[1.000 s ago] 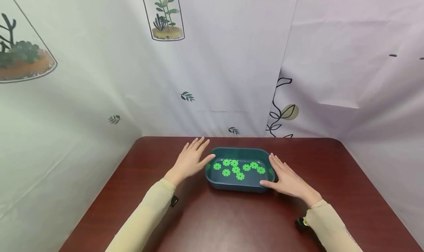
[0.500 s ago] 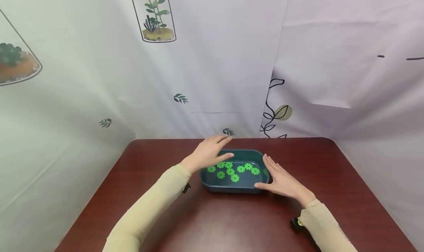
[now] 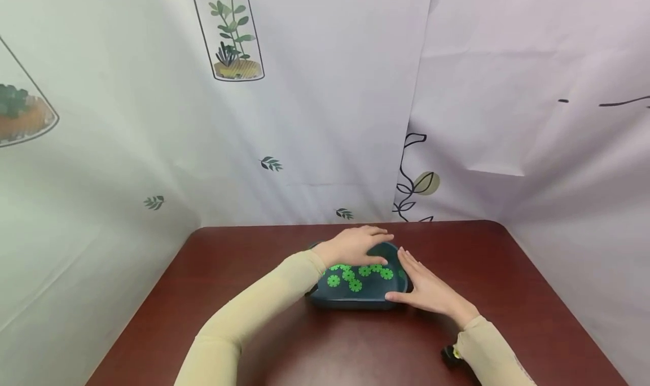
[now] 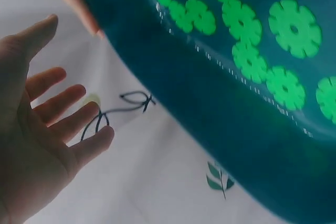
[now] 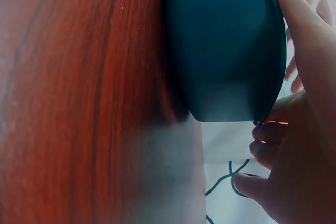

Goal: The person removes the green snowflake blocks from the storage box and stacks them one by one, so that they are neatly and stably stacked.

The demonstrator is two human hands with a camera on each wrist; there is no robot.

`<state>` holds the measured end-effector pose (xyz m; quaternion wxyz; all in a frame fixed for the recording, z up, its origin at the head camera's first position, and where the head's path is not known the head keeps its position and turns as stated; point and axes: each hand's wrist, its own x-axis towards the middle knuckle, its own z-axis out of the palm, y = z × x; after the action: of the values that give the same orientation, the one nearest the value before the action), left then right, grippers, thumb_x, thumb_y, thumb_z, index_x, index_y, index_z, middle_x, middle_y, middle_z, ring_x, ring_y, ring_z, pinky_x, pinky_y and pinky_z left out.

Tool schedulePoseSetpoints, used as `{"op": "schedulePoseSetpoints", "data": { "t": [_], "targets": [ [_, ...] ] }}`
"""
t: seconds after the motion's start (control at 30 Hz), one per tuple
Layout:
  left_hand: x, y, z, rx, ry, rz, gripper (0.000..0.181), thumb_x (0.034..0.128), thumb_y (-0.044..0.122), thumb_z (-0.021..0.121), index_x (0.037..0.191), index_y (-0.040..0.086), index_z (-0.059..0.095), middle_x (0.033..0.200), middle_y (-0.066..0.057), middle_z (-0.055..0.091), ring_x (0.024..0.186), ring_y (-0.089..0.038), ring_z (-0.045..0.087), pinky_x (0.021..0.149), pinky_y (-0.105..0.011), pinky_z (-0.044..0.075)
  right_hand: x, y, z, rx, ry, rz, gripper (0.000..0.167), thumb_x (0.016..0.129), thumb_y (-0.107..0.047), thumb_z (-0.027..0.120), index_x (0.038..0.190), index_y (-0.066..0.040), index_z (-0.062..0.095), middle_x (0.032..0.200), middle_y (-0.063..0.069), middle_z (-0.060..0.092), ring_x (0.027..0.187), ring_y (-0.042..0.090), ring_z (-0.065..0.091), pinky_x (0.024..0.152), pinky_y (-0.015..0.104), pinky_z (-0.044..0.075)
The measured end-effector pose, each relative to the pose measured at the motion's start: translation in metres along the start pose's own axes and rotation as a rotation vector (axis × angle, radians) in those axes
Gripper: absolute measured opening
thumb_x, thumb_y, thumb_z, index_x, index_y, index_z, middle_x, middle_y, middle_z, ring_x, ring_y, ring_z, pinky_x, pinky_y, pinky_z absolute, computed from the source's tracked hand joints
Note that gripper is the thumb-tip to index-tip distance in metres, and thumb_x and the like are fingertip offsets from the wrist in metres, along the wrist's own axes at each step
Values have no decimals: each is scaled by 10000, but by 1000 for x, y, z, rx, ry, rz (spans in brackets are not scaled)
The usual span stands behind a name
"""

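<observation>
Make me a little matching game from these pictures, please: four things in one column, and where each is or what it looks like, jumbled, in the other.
Things
1. Left hand
2. Right hand
3. Green flower-shaped discs
4. Table

Places and looks
A. Reddish brown and shiny
B. Lying inside the basin
C. Raised above the basin, holding nothing
D. At the basin's right end

Right pairs: 1-C, 2-D, 3-B, 4-A

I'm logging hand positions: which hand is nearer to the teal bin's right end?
The right hand is nearer, spread around that end of the bin; the left hand hovers above the bin, farther from that end.
</observation>
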<state>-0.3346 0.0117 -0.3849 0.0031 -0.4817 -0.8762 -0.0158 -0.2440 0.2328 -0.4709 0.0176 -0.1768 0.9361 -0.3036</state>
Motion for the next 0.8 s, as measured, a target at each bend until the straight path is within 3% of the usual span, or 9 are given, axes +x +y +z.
{"op": "schedulePoseSetpoints", "data": {
  "t": [0.27,0.57,0.8],
  "targets": [
    [17,10,20,-35,-77,53,544,937,423,715,1412,186,593,1408,17,571,1283,-104,537,1030,-281,459,-1,-1,1,34,-10,12,1129,855,-649,689,1617,-58,103,1675,175,60,1511,402,156,1095,639,317],
    [36,14,36,-60,-193,112,546,921,352,754,1399,134,607,1363,19,614,1211,-70,582,1031,-226,436,-2,-2,-1,27,8,15,1123,853,-615,714,1613,-40,120,1671,182,80,1515,385,154,1113,608,311],
    [43,16,46,-92,-278,80,459,899,286,788,1320,147,670,1256,48,666,1116,-49,608,984,-217,461,-2,-3,0,36,-10,25,1136,848,-653,694,1617,-57,107,1673,171,74,1518,382,142,1119,608,304]
  ]
}}
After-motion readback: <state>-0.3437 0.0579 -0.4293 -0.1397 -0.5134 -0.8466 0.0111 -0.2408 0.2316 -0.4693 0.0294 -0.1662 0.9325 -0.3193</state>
